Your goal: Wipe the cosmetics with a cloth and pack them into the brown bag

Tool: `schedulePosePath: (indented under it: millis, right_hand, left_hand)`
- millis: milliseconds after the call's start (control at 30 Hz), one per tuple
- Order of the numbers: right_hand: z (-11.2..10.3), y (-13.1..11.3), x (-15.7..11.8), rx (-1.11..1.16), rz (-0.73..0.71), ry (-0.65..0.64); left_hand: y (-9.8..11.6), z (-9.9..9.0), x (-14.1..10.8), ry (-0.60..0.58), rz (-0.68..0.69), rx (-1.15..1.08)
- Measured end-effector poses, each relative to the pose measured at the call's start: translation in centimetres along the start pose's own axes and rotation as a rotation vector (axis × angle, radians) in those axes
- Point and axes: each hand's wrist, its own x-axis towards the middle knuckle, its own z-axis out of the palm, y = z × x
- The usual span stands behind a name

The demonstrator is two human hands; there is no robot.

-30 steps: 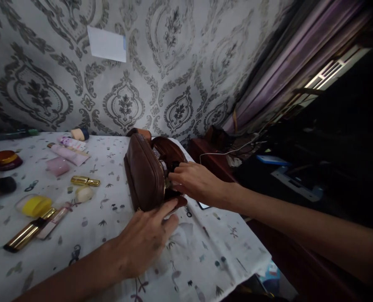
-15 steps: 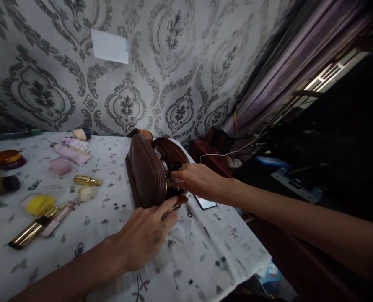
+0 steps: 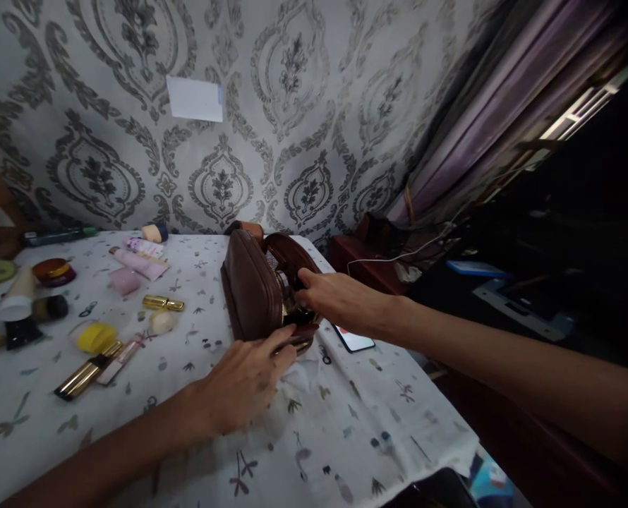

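A brown zippered bag (image 3: 251,286) lies open on the patterned white cloth (image 3: 293,451), its opening facing right with several small items inside. My left hand (image 3: 248,377) is at the bag's near edge, thumb and forefinger closed on its brown rim. At the opening is my right hand (image 3: 340,300), its fingers curled and partly inside; what they hold, if anything, is hidden. A phone (image 3: 355,340) with a lit screen lies under my right wrist.
On the left lie a pink tube (image 3: 143,263), a gold tube (image 3: 163,303), a yellow-topped item (image 3: 98,339), a gold-and-black tube (image 3: 87,370) and a red-brown jar (image 3: 53,271). A white cable (image 3: 382,259) runs behind on the right.
The view has shifted left, so the bag and items appear further right. My right hand remains at the bag's opening, and my left hand stays on the near edge.
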Motion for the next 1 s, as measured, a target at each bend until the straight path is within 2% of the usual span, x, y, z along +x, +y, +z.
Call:
schedulePosePath:
  millis: [167, 400, 567, 900, 1000]
  right_hand:
    - [-0.1, 0.2, 0.8, -0.083, -0.072, 0.005]
    - [-0.2, 0.2, 0.4, -0.08, -0.089, 0.035]
    - [0.3, 0.5, 0.1, -0.086, -0.093, 0.087]
    - [3.2, 0.2, -0.2, 0.069, -0.109, 0.323]
    - [3.4, 0.0, -0.1, 0.086, -0.066, 0.282]
  left_hand:
    - [-0.3, -0.8, -0.5, -0.036, 0.024, -0.009]
    - [-0.2, -0.8, -1.8, 0.046, -0.001, -0.105]
    - [-0.1, -0.5, -2.8, 0.051, 0.01, -0.117]
    - [-1.3, 0.7, -5.9, -0.034, -0.153, -0.17]
    - [-2.1, 0.9, -7.1, -0.038, -0.212, -0.179]
